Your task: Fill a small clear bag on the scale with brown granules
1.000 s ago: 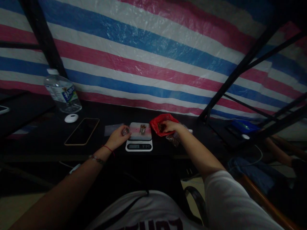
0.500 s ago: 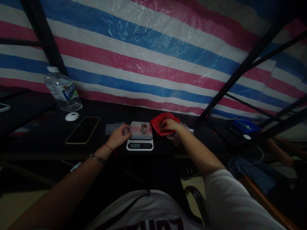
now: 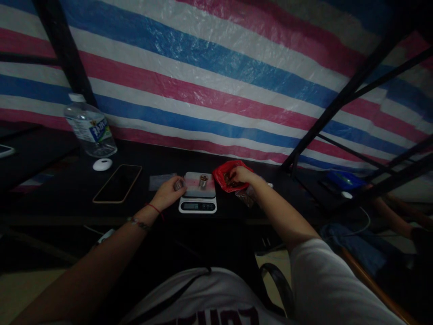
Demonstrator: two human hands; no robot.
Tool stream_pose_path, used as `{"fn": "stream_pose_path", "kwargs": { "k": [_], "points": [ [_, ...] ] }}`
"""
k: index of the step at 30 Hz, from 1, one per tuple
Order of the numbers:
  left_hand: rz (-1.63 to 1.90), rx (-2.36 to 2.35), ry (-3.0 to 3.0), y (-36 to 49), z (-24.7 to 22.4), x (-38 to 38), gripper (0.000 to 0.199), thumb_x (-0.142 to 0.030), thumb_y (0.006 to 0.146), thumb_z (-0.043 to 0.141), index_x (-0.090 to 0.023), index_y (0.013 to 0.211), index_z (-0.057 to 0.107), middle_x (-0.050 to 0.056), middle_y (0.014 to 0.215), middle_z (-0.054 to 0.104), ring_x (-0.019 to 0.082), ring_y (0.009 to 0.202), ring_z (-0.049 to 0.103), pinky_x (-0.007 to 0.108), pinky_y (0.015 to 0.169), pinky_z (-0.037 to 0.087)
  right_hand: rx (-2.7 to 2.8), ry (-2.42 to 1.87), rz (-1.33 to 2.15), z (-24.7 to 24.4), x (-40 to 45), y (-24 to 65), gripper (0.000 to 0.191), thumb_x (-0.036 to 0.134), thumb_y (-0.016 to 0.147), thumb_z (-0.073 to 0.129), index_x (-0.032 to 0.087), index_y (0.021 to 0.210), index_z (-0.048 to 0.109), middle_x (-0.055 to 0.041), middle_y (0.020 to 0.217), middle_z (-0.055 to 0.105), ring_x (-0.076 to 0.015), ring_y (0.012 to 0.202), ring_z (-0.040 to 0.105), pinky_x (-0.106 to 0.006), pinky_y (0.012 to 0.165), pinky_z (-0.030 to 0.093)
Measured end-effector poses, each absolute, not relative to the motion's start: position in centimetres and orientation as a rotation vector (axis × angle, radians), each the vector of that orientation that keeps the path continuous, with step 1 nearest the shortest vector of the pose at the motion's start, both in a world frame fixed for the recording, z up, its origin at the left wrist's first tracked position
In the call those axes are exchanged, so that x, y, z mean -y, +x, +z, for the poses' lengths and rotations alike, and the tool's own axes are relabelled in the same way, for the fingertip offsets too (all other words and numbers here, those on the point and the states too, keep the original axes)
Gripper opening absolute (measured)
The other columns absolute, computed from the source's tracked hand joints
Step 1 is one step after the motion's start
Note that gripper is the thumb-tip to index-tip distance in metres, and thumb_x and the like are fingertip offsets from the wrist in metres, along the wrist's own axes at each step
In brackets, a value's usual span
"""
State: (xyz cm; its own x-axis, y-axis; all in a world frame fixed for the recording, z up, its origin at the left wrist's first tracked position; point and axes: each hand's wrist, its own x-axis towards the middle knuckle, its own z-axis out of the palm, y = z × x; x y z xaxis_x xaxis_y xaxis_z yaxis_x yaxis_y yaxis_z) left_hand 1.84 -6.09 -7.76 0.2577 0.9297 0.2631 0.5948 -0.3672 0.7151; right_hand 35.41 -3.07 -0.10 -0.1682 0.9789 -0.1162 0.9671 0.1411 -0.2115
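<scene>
A white digital kitchen scale (image 3: 197, 206) lies in front of me with its display lit. On its plate stands a small metal cup (image 3: 203, 182) holding brown bits. At the scale's left edge, my left hand (image 3: 168, 190) is closed around a small clear plastic thing (image 3: 178, 183) whose kind I cannot make out. My right hand (image 3: 241, 175) reaches into an open red bag (image 3: 221, 174) with dark brown pieces inside. Its fingertips are pinched among the pieces, and what they hold is hidden. A clear packet (image 3: 246, 197) with brown contents lies below the right wrist.
Left of the scale lie a flat clear plastic bag (image 3: 158, 182), a phone (image 3: 117, 183) and a white rounded device (image 3: 102, 164). A large clear bottle (image 3: 90, 128) stands behind them. Black metal posts (image 3: 321, 119) frame a striped sheet. Another person's arm (image 3: 389, 210) shows at right beside a blue bag (image 3: 345, 179).
Almost nothing differs. My right hand has shifted slightly within the red bag, and the view has moved a little. My left hand keeps its place by the scale.
</scene>
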Motion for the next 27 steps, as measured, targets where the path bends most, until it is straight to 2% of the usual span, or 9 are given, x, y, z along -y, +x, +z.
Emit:
{"fn": "stream_pose_path", "kwargs": {
  "k": [3, 7, 11, 14, 19, 27],
  "points": [
    [0.933, -1.377, 2.039, 1.9, -7.7, 6.2, 0.034, -0.043, 0.076, 0.055, -0.019, 0.100, 0.059, 0.005, 0.093, 0.065, 0.022, 0.084, 0.061, 0.033, 0.078, 0.046, 2.388, -1.997, 0.438, 1.3, 3.0, 35.7, 0.027, 0.010, 0.072, 0.064, 0.015, 0.097, 0.072, -0.0033, 0.082, 0.071, -0.0105, 0.064, 0.059, -0.019, 0.059, 0.041],
    [0.934, -1.372, 2.022, 1.9, -7.6, 6.2, 0.034, -0.043, 0.076, 0.055, -0.020, 0.100, 0.059, 0.004, 0.094, 0.066, 0.022, 0.083, 0.061, 0.034, 0.079, 0.046, 2.448, -1.751, 0.301, 3.6, 3.5, 34.3, 0.023, 0.011, 0.072, 0.065, 0.016, 0.093, 0.072, -0.0040, 0.090, 0.072, -0.0138, 0.075, 0.062, -0.022, 0.069, 0.044],
    [0.935, -1.361, 2.019, 1.9, -7.6, 6.2, 0.034, -0.043, 0.075, 0.055, -0.020, 0.099, 0.059, 0.005, 0.095, 0.066, 0.021, 0.083, 0.061, 0.033, 0.079, 0.046, 2.478, -1.507, 0.370, 5.0, 4.3, 30.3, 0.019, 0.013, 0.075, 0.064, 0.017, 0.092, 0.072, -0.0037, 0.091, 0.072, -0.0138, 0.078, 0.063, -0.022, 0.072, 0.045],
    [0.954, -1.360, 2.007, 1.9, -7.7, 6.2, 0.034, -0.044, 0.075, 0.055, -0.020, 0.099, 0.059, 0.004, 0.094, 0.066, 0.021, 0.083, 0.061, 0.032, 0.078, 0.047, 2.556, -1.346, 0.441, 5.0, 4.3, 26.9, 0.020, 0.010, 0.074, 0.063, 0.015, 0.091, 0.071, -0.0031, 0.087, 0.071, -0.0121, 0.075, 0.061, -0.022, 0.069, 0.044],
    [0.953, -1.383, 2.016, 1.9, -7.5, 6.4, 0.035, -0.044, 0.074, 0.055, -0.020, 0.099, 0.060, 0.004, 0.091, 0.066, 0.021, 0.081, 0.061, 0.032, 0.075, 0.046, 2.647, -1.349, 0.378, 3.8, 3.6, 24.1, 0.016, 0.014, 0.073, 0.069, 0.014, 0.088, 0.072, -0.0026, 0.083, 0.070, -0.0117, 0.072, 0.060, -0.021, 0.064, 0.041],
    [0.978, -1.367, 2.010, 2.0, -7.2, 6.7, 0.034, -0.042, 0.074, 0.055, -0.020, 0.098, 0.060, 0.004, 0.091, 0.066, 0.022, 0.082, 0.062, 0.033, 0.075, 0.046, 2.767, -1.314, 0.279, 3.4, 3.3, 23.6, 0.023, 0.012, 0.074, 0.068, 0.014, 0.096, 0.073, -0.0061, 0.094, 0.071, -0.0162, 0.085, 0.063, -0.024, 0.076, 0.043]
  ]
}}
